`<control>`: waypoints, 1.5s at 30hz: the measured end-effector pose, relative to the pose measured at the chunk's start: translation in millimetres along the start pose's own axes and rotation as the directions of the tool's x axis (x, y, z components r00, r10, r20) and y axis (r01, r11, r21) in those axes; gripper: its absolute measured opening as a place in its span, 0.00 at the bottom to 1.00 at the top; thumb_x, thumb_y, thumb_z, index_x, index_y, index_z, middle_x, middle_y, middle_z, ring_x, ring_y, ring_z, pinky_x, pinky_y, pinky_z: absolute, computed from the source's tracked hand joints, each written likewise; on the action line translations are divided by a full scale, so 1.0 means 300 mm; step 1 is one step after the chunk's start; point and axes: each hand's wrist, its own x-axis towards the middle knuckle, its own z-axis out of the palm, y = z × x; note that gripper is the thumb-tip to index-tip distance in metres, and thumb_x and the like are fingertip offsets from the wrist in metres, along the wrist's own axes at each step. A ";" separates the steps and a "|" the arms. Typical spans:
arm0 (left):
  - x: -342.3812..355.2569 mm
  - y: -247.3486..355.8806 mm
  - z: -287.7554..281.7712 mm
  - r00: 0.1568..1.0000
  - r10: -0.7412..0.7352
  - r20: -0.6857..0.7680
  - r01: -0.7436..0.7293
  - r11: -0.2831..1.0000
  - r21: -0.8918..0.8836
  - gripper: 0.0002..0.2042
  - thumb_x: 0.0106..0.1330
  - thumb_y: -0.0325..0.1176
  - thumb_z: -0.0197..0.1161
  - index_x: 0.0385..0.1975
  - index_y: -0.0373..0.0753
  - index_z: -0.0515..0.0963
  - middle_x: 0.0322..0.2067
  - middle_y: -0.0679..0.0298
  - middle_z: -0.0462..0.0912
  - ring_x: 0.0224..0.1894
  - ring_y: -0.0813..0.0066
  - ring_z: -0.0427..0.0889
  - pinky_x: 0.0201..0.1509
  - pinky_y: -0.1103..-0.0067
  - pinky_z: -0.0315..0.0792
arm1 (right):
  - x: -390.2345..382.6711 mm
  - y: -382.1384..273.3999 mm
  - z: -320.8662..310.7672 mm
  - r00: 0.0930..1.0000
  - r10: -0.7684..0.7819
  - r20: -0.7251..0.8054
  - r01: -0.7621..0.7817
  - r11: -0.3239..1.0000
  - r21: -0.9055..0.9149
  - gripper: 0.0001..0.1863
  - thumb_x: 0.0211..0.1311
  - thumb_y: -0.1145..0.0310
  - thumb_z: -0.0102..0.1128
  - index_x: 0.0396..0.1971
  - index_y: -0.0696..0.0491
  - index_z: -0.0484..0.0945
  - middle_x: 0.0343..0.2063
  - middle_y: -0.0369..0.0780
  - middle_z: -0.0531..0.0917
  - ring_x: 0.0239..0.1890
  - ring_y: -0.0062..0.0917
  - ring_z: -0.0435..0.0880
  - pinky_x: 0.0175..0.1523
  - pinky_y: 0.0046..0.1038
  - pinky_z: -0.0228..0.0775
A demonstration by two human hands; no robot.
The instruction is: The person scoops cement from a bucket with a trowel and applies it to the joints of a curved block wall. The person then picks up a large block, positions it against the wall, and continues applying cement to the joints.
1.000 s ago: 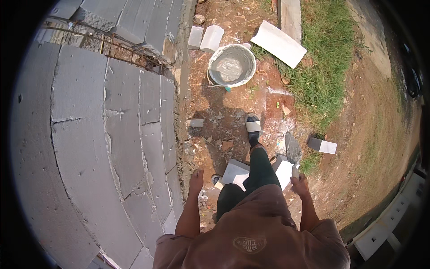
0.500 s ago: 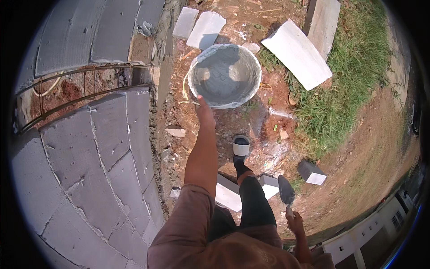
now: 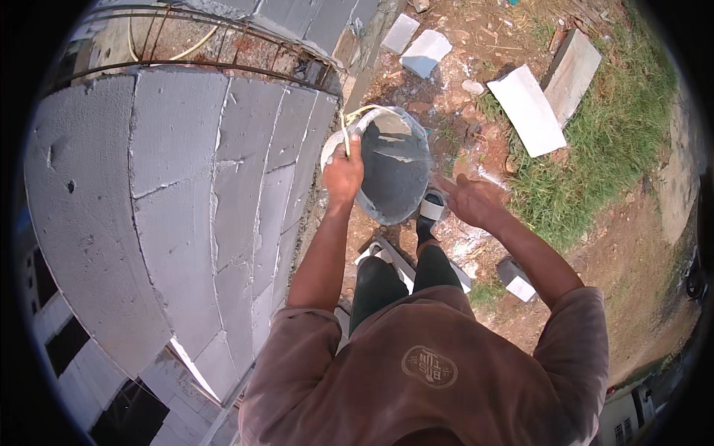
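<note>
A round white bucket [image 3: 407,192] with grey mortar coating its inside is in front of me, tilted and close beside the block wall. My left hand [image 3: 343,172] is closed around the pale rope handle [image 3: 346,134] at the bucket's left rim. On the other side, my right hand [image 3: 474,201] is stretched toward the bucket's right side, its fingers extended; whether they touch it I cannot tell. No trowel shows in this view now.
A grey block wall [image 3: 178,178] with a gap crossed by metal bars [image 3: 201,65] rises on my left. White blocks [image 3: 528,111] lie beyond the bucket, beside grass [image 3: 595,149]. Another block [image 3: 515,279] sits right of my feet, and more lie between my legs.
The bucket has shifted nearer the wall and now tilts. My left hand has moved with it, and my right hand has swung up beside it; the trowel it held is no longer visible.
</note>
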 end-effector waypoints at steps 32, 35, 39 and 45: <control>-0.474 -0.141 -0.519 0.966 0.031 -0.257 -0.214 0.656 -0.724 0.22 0.67 0.45 0.51 0.15 0.35 0.66 0.14 0.76 0.61 0.21 0.85 0.57 0.23 0.81 0.54 | -0.239 -0.556 0.014 0.987 -0.038 -0.153 0.060 0.988 0.141 0.27 0.57 0.61 0.50 0.58 0.50 0.63 0.33 0.53 0.79 0.39 0.47 0.78 0.45 0.42 0.69; -0.514 -0.124 -0.540 0.971 -0.003 -0.238 -0.172 0.682 -0.711 0.22 0.66 0.46 0.52 0.17 0.34 0.68 0.14 0.74 0.61 0.21 0.84 0.58 0.24 0.80 0.57 | -0.318 -0.500 0.038 0.983 -0.185 0.024 0.181 0.977 0.111 0.28 0.57 0.61 0.50 0.59 0.51 0.63 0.33 0.54 0.79 0.39 0.49 0.78 0.46 0.42 0.68; -0.558 -0.100 -0.540 0.972 -0.048 -0.229 -0.108 0.776 -0.621 0.21 0.65 0.47 0.52 0.21 0.33 0.74 0.13 0.65 0.67 0.20 0.76 0.65 0.27 0.76 0.63 | -0.322 -0.467 0.027 0.996 -0.079 -0.033 0.083 0.984 0.160 0.30 0.57 0.60 0.48 0.60 0.53 0.60 0.35 0.54 0.79 0.40 0.49 0.77 0.48 0.43 0.68; -0.585 -0.004 -0.485 0.932 0.130 -0.337 -0.290 0.826 -0.483 0.21 0.63 0.49 0.53 0.26 0.34 0.77 0.14 0.56 0.72 0.19 0.66 0.72 0.28 0.71 0.67 | -0.238 -0.471 0.087 0.993 0.117 0.012 -0.117 0.982 0.146 0.32 0.57 0.58 0.49 0.60 0.55 0.59 0.41 0.56 0.77 0.45 0.48 0.76 0.52 0.40 0.66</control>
